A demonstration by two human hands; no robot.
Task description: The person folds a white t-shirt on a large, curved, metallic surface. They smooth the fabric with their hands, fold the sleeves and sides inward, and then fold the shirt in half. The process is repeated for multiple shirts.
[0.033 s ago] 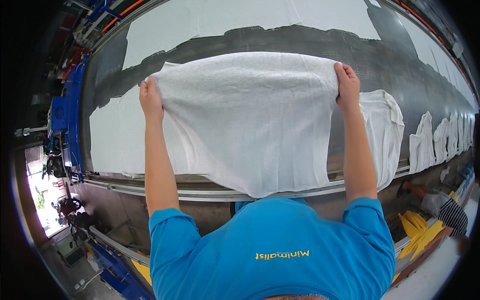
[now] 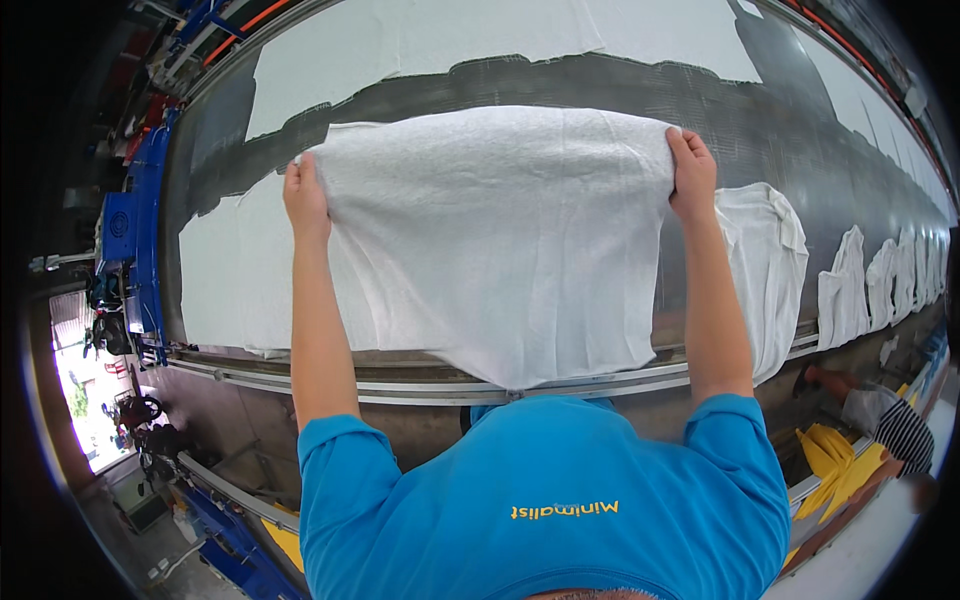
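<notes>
Between my two hands a piece of white fabric (image 2: 510, 230) is stretched over the long dark table. My left hand (image 2: 307, 197) pinches its far left corner. The far right corner is gripped in my right hand (image 2: 692, 175). From the far edge the fabric hangs toward me in soft folds, and its near edge reaches the metal rail (image 2: 420, 387). Another flat white piece (image 2: 235, 270) lies on the table to the left, partly covered by the held one. Past my right forearm, a loosely folded white garment piece (image 2: 770, 260) drapes over the table's near edge.
Across the dark table (image 2: 480, 90), more white pieces (image 2: 510, 30) lie flat along the far side. Several white pieces (image 2: 845, 290) hang over the near edge at right. Blue machinery (image 2: 150, 240) stands left. At lower right are a person (image 2: 900, 430) and yellow cloth (image 2: 828, 465).
Both hands have come very slightly closer together, still gripping the fabric. Its near edge has shifted a little away from me, and the folds have changed slightly.
</notes>
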